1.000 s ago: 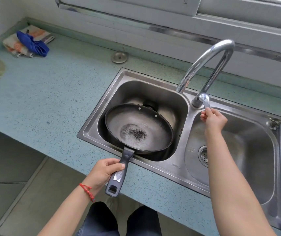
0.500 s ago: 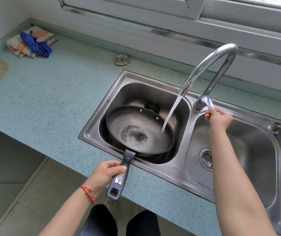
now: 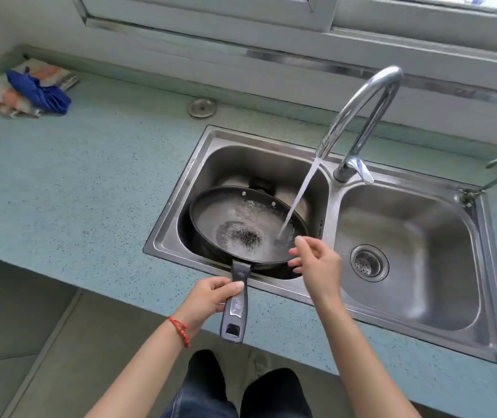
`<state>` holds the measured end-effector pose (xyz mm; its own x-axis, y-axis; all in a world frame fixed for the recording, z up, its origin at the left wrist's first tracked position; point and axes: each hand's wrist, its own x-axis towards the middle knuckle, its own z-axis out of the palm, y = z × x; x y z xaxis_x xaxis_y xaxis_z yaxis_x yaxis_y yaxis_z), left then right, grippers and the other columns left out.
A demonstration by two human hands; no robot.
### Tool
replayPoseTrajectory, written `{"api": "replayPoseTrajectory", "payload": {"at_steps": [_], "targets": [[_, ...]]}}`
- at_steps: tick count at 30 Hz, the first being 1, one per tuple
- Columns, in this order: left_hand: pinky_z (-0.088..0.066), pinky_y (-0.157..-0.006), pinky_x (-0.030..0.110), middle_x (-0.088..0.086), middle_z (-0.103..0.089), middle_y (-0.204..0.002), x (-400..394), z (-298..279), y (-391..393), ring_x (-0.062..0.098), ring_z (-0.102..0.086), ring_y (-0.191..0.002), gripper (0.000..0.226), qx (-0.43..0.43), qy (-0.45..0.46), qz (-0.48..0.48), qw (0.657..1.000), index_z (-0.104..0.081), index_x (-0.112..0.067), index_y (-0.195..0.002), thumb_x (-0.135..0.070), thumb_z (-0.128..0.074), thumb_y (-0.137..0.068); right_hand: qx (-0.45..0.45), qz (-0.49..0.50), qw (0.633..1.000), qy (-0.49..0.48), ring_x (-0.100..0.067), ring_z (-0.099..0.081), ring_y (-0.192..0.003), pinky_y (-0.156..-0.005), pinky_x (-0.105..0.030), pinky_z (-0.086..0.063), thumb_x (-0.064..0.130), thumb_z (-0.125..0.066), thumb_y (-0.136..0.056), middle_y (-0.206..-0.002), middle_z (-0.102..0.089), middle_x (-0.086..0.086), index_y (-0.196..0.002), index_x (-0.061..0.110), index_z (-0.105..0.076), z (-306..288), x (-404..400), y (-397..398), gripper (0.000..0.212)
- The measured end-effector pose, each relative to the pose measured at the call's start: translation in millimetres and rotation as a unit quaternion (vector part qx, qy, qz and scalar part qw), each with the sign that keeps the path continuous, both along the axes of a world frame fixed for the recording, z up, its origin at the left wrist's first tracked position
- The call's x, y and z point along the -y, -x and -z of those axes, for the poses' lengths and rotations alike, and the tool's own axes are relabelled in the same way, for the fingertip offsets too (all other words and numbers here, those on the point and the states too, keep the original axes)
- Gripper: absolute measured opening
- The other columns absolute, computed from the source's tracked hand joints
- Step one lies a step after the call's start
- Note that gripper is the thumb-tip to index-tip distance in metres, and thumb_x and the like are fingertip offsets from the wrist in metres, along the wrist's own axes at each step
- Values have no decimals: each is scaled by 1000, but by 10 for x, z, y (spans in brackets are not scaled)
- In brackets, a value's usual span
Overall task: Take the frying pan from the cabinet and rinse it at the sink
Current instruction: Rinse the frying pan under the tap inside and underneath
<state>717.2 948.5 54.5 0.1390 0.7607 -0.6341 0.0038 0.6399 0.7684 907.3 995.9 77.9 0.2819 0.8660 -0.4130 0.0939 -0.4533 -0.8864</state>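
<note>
A black frying pan sits in the left basin of a steel double sink, its handle pointing toward me over the front rim. My left hand grips that handle. A stream of water falls from the curved chrome faucet onto the pan's right side, and water pools over a dark worn patch in the middle. My right hand hovers at the pan's right rim with fingers apart, holding nothing.
The right basin holds only its drain strainer. On the blue speckled counter lie folded cloths at the far left and a round metal cap behind the sink. A window sill runs behind.
My right hand has left the faucet lever and come down to the pan's right rim. Water now runs into the pan and pools there.
</note>
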Motion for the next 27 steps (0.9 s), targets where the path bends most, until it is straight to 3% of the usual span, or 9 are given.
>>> {"api": "replayPoseTrajectory", "payload": {"at_steps": [5, 8, 10, 13, 15, 17, 20, 24, 27], "targets": [[-46, -52, 13, -9, -60, -51, -83, 76, 1, 2, -56, -50, 17, 21, 6, 14, 1000, -63, -11, -73, -20, -57, -86, 62, -114, 989, 68, -11, -64, -78, -74, -30, -52, 44, -61, -80, -78, -68, 6, -101, 15, -63, -184, 619, 598, 36], [-41, -45, 12, -10, -49, -37, -120, 109, -2, -1, -48, -38, 33, 51, 18, 24, 998, -54, -17, -53, -16, -55, -86, 95, -146, 977, 127, -11, -61, -75, -63, -23, -44, 45, -62, -76, -75, -65, 5, -104, 18, -60, -211, 706, 773, 39], [-42, -44, 13, -8, -47, -42, -135, 139, 0, 2, -47, -39, 35, 71, 29, 18, 997, -50, -16, -50, -14, -58, -85, 83, -145, 974, 153, -16, -64, -75, -63, -27, -48, 45, -63, -68, -80, -69, -1, -100, 14, -63, -212, 693, 854, 44], [-43, -43, 17, 8, -50, -63, -145, 187, 9, 9, -51, -43, 20, 90, 38, 6, 995, -54, -4, -66, -11, -59, -83, -7, -116, 978, 175, -26, -66, -57, -62, -38, -56, 33, -63, -65, -62, -66, -8, -78, 5, -62, -217, 657, 922, 31], [-43, -42, 17, 13, -50, -74, -129, 201, 15, 11, -50, -46, 15, 101, 37, 1, 994, -54, 3, -77, -10, -58, -83, -52, -87, 979, 175, -23, -60, -40, -49, -30, -52, 13, -60, -74, -51, -58, -9, -62, 7, -58, -232, 656, 948, 14], [-42, -39, 18, 12, -49, -72, -105, 191, 17, 10, -50, -42, 13, 109, 27, -4, 994, -53, 4, -81, -9, -56, -84, -49, -72, 984, 158, -20, -56, -34, -40, -20, -45, 3, -58, -76, -46, -53, -8, -48, 14, -56, -259, 679, 957, 29], [-38, -33, 17, 7, -48, -58, -73, 166, 11, 9, -49, -35, 18, 113, 23, -7, 993, -49, 0, -68, -6, -55, -84, -47, -59, 988, 136, -20, -55, -32, -37, -16, -40, 0, -57, -75, -41, -51, -6, -38, 15, -54, -244, 707, 973, 40], [-42, -41, 19, 12, -48, -67, -34, 140, 1, 13, -52, -44, 16, 130, 11, -31, 991, -51, 0, -76, -10, -62, -80, -64, -53, 989, 124, -20, -55, -32, -37, -19, -42, -1, -57, -76, -43, -50, -8, -42, 15, -56, -282, 744, 971, 37], [-38, -59, 28, 19, -43, -82, 22, 108, 6, 26, -44, -72, 46, 136, -2, -45, 990, -52, 0, -88, -28, -75, -59, -65, -61, 989, 117, -20, -55, -32, -36, -18, -40, -1, -57, -77, -43, -49, -10, -50, 9, -52, -334, 823, 980, 29]]}}
